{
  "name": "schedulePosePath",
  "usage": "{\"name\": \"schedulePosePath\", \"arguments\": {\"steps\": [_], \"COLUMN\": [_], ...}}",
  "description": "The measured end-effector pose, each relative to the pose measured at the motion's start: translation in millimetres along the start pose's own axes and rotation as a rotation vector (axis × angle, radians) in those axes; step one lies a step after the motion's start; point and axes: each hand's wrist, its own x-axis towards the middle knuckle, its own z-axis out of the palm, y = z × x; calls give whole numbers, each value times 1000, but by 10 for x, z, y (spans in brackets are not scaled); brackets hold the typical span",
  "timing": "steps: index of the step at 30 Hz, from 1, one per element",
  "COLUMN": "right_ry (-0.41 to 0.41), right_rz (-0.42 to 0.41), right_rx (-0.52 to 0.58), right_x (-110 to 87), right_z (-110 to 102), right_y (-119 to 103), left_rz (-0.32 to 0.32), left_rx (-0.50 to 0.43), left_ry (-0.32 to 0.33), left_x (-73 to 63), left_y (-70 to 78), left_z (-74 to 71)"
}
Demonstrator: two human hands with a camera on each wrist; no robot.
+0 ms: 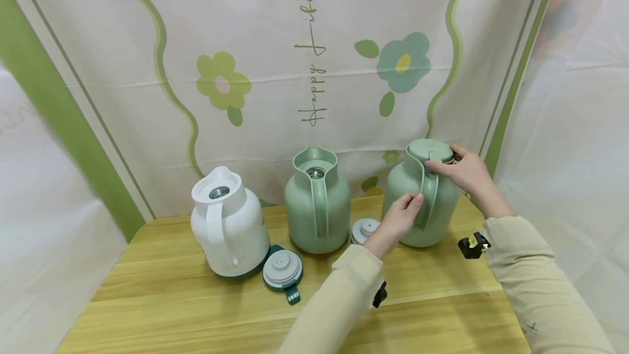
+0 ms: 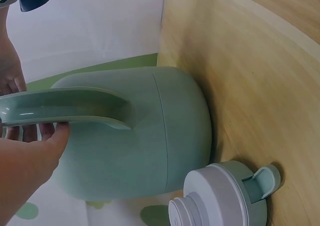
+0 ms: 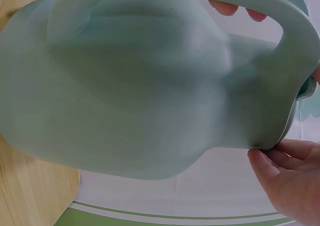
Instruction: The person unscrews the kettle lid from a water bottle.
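We have both hands at the rightmost green jug, which stands upright at the far right of the table. Our left hand is curled round its handle, thumb on the near side and fingers behind. Our right hand spans the lid, thumb at the front edge and fingers bent round the far rim, with a partly spread grip. The lid sits in the jug's mouth; we cannot tell whether it is screwed tight or loose

Beside it, the middle green jug and the white jug are uncovered, and two stoppers, one pale and one dark-edged, lie upturned near them. We judge the step in hand to be working this lid, either way round. The next move seems to call for a steady left hold while the right wrist twists, keeping the lid level
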Motion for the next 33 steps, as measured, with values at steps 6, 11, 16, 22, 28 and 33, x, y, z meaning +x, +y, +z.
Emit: {"name": "schedulePosePath", "arguments": {"steps": [6, 11, 16, 22, 28, 33], "right_ry": [22, 17, 0, 1, -31, -33], "right_rz": [-1, 0, 5, -12, -34, -41], "right_rx": [-19, -37, 23, 94, 134, 211], "right_x": [-6, -16, -16, -27, -47, -55], "right_z": [9, 2, -11, -49, -116, -129], "right_y": [-10, -30, 2, 47, 135, 218], "left_rz": [52, 78, 82, 79, 60, 35], "left_rx": [83, 98, 101, 124, 130, 107], "left_ry": [23, 9, 10, 20, 25, 21], "left_x": [24, 37, 47, 26, -1, -13], "left_y": [-3, -13, -23, 2, 16, 4], "left_z": [15, 9, 11, 4, -3, 8]}}
